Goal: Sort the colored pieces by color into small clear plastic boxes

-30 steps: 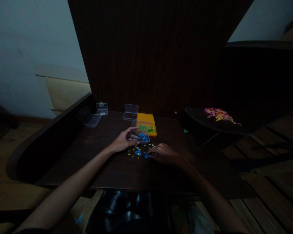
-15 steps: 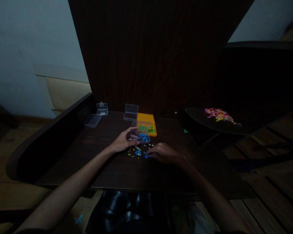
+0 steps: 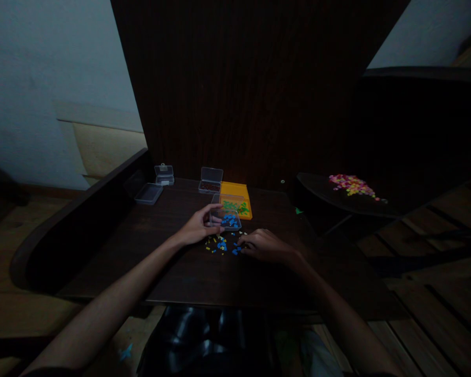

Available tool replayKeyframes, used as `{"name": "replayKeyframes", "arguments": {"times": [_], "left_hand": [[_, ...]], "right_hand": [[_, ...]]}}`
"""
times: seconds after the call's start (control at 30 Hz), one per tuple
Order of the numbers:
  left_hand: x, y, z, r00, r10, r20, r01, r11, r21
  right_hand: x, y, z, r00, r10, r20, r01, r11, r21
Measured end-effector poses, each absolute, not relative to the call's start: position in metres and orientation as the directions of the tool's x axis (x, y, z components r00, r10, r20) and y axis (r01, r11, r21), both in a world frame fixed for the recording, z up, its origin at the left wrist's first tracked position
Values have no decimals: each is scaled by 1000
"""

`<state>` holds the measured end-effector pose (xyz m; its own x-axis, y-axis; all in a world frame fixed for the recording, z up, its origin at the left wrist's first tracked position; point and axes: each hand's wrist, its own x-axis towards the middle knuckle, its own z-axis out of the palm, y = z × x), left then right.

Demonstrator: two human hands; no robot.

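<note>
On a dark wooden table (image 3: 180, 272) lies a scatter of small blue and yellow pieces (image 3: 220, 245). My left hand (image 3: 198, 228) grips the left side of a small clear box (image 3: 228, 222) that holds blue pieces. My right hand (image 3: 265, 246) rests palm down to the right of the scatter, its fingers curled with the tips on the pieces at the scatter's right edge. What the fingertips pinch, if anything, is too small to see.
Behind the clear box stands another clear box with green pieces (image 3: 234, 205) on an orange tray (image 3: 235, 189). More clear boxes (image 3: 210, 180) (image 3: 164, 175) and a lid (image 3: 149, 193) sit at the back left. A pile of pink and yellow pieces (image 3: 351, 185) lies on a side surface.
My right hand shifted slightly among the loose pieces; its fingertips moved a little up and right. My left hand stayed on the clear box.
</note>
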<state>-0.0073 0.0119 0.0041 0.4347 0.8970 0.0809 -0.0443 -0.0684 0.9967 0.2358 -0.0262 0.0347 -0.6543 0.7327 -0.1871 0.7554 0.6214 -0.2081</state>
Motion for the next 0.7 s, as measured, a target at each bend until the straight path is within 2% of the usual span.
{"name": "replayKeyframes", "arguments": {"times": [0.33,0.57,0.7], "left_hand": [[-7,12,5,430,899,87,-49,-73,996],[-8,12,4,438,894,97,-49,-85,995],[-7,12,4,427,899,100,-47,-88,995]], "right_hand": [[233,-25,30,-651,730,-209,759,615,-216],[231,-38,32,-599,763,-244,794,606,-54],[230,-45,27,-592,782,-197,793,609,34]]}}
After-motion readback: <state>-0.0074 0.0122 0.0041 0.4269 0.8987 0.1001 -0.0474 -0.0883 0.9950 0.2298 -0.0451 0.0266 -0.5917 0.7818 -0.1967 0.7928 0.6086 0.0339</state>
